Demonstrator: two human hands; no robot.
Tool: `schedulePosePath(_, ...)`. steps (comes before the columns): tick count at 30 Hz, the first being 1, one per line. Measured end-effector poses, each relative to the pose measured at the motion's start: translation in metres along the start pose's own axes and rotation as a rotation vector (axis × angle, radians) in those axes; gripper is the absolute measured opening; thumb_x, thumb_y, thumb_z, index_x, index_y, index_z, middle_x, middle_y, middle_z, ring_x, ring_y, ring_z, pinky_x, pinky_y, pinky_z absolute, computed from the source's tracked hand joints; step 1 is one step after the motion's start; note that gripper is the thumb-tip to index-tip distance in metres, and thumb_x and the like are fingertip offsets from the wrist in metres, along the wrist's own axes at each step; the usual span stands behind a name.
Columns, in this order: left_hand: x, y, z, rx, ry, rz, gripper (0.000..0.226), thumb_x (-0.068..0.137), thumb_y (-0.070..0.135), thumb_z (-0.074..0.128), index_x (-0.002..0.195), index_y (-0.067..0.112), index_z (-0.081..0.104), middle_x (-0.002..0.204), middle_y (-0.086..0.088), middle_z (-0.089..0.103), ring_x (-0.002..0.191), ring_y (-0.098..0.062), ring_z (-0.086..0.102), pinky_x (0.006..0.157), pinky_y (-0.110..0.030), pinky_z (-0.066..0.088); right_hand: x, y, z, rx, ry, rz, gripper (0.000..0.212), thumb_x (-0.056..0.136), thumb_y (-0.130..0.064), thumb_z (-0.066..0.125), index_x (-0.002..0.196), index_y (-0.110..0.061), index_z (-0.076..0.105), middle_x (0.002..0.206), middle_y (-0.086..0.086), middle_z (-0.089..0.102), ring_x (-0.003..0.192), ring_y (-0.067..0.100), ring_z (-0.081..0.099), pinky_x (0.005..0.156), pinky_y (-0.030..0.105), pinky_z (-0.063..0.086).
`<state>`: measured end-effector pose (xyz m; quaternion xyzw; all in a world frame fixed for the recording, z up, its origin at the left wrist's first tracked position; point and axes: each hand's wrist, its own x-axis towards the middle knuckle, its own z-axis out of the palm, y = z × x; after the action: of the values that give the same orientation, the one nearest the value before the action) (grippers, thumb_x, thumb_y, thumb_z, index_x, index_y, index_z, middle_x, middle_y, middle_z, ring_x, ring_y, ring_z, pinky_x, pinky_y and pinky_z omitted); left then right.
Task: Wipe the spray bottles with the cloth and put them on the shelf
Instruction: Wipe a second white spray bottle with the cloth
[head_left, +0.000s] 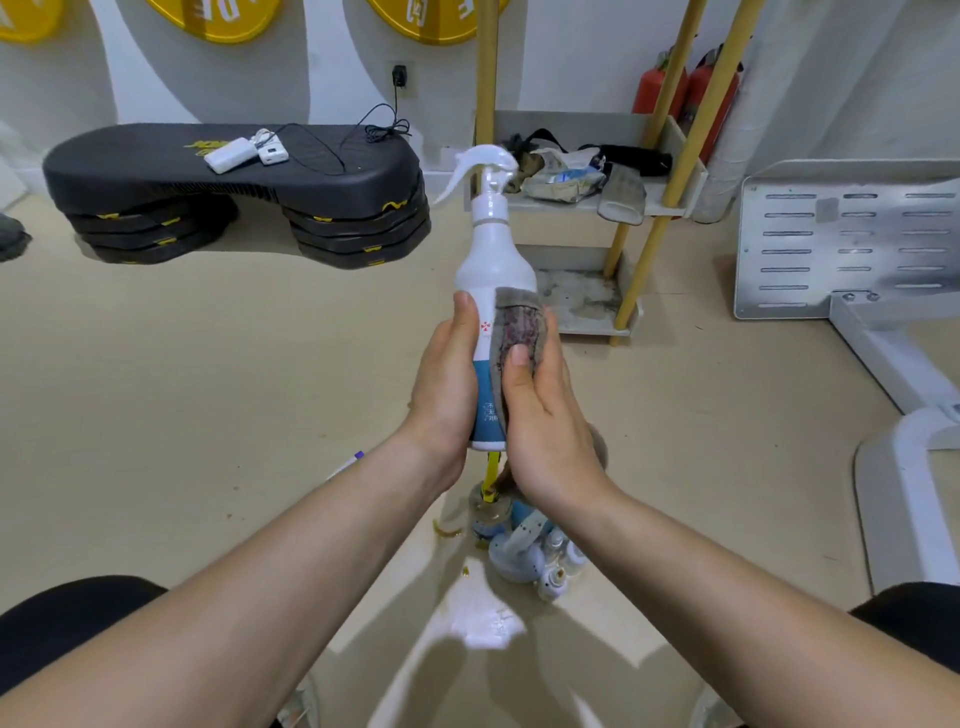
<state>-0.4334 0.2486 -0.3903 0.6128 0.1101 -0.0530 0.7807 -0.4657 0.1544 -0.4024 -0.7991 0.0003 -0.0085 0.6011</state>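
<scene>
**Spray bottle upright between both hands, cloth pressed to its side**

Closest in, two bare forearms reach forward over a beige floor (156, 415). Beneath the wrists a huddle of small bottles (556, 566) stands on the floor, white and pale blue plastic, with a glass jar (488, 512) just beside them.

Above these, the left hand (447, 384) wraps the lower body of the spray bottle (493, 260), its thumb lying up the left flank. The bottle stands upright, its base just clear of both palms. It is smooth white plastic, round-shouldered, with a blue label band low down and a white trigger head whose lever points left. The right hand (545, 431) closes on the opposite flank with the cloth (519, 322) sandwiched between palm and bottle. The thumb pins the cloth to the front, and the other fingers are hidden behind. The cloth is grey, worn and faintly patterned, and its top edge rises above the thumb.

Beyond the bottle stands the shelf (670, 208), white trays on yellow poles. The upper tray in view holds crumpled packets (561, 179), dark straps and a grey rag draped over the front lip. The tray below it is stained.

To the left a black, ribbed step platform (156, 176) sits on stacked risers, carrying a white power bank (231, 154) and a cable. To the right is a slotted white metal panel (852, 234). Red fire extinguishers (660, 88) stand against the wall.
</scene>
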Motion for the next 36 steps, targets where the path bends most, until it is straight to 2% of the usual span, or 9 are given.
schedulePosePath(2,-0.002,-0.001,0.002,0.018,-0.003,0.016,0.060,0.089,0.066,0.047,0.118,0.019,0.071,0.112,-0.006,0.076,0.108,-0.026,0.071,0.105,-0.051,0.049,0.007,-0.002,0.001,0.100,0.052,0.009,0.074,0.089,-0.074,0.028,0.156,-0.044,0.016,0.158,-0.015,0.038,0.142,0.005,0.040,0.119,0.036,0.032)
schedulePosePath(6,-0.010,-0.009,0.006,-0.001,-0.083,-0.040,0.050,0.096,0.060,0.043,0.109,0.024,0.075,0.110,-0.008,0.077,0.106,-0.028,0.072,0.106,-0.051,0.048,0.021,-0.014,-0.020,0.252,0.136,0.088,0.036,0.107,-0.048,0.035,0.134,-0.032,0.051,0.102,-0.025,0.063,0.083,-0.023,0.060,0.082,0.010,0.047)
schedulePosePath(11,-0.016,-0.005,0.010,0.045,-0.113,-0.072,0.069,0.077,0.068,0.063,0.111,0.010,0.073,0.099,-0.014,0.077,0.087,-0.027,0.075,0.081,-0.037,0.059,0.032,-0.017,-0.024,0.453,0.080,0.246,0.063,0.088,-0.068,0.047,0.126,-0.022,0.067,0.116,0.003,0.074,0.108,0.020,0.071,0.103,0.046,0.052)
schedulePosePath(17,0.003,-0.001,-0.007,-0.230,0.041,-0.130,0.077,0.074,0.068,0.068,0.122,0.007,0.070,0.123,-0.023,0.069,0.116,-0.041,0.065,0.105,-0.056,0.048,0.008,-0.005,-0.006,0.268,-0.045,0.105,0.049,0.106,-0.051,0.036,0.151,-0.033,0.040,0.133,-0.010,0.064,0.120,0.005,0.062,0.105,0.030,0.050)
schedulePosePath(20,0.008,-0.001,-0.016,-0.305,0.066,-0.184,0.075,0.086,0.068,0.059,0.131,0.008,0.065,0.124,-0.019,0.069,0.110,-0.037,0.068,0.096,-0.047,0.055,0.001,0.004,0.002,0.159,-0.097,0.009,0.077,0.089,-0.070,0.036,0.158,-0.041,0.018,0.160,-0.013,0.036,0.145,0.002,0.036,0.122,0.036,0.030)
schedulePosePath(23,0.010,-0.003,-0.022,-0.377,0.042,-0.243,0.079,0.086,0.075,0.052,0.127,0.009,0.067,0.121,-0.017,0.071,0.100,-0.032,0.071,0.085,-0.040,0.059,-0.008,0.004,0.006,0.014,-0.092,-0.106,0.069,0.096,-0.055,0.032,0.160,-0.033,0.016,0.164,-0.009,0.026,0.148,0.000,0.024,0.121,0.022,0.021)
schedulePosePath(26,0.005,0.000,-0.021,-0.341,0.020,-0.205,0.073,0.082,0.077,0.053,0.110,0.011,0.069,0.096,-0.012,0.074,0.084,-0.027,0.072,0.076,-0.036,0.060,-0.015,0.002,0.011,0.035,-0.030,-0.103,0.055,0.105,-0.043,0.035,0.158,-0.031,0.026,0.159,-0.006,0.036,0.141,0.000,0.033,0.115,0.015,0.024)
schedulePosePath(30,-0.004,0.007,-0.022,-0.083,0.206,-0.053,0.054,0.085,0.053,0.072,0.106,0.004,0.070,0.095,-0.016,0.077,0.081,-0.027,0.075,0.079,-0.040,0.062,-0.010,-0.002,0.014,0.293,-0.062,0.253,0.044,0.104,-0.050,0.035,0.116,-0.025,0.069,0.110,0.008,0.076,0.106,0.028,0.071,0.102,0.050,0.051)
schedulePosePath(36,-0.020,0.004,-0.050,0.374,0.272,0.167,0.059,0.065,0.059,0.077,0.103,0.021,0.053,0.102,0.000,0.069,0.092,-0.016,0.071,0.083,-0.040,0.059,-0.015,0.005,0.018,0.296,-0.186,0.538,0.034,0.102,-0.026,0.053,0.094,0.000,0.074,0.094,0.021,0.077,0.096,0.041,0.073,0.094,0.054,0.056)
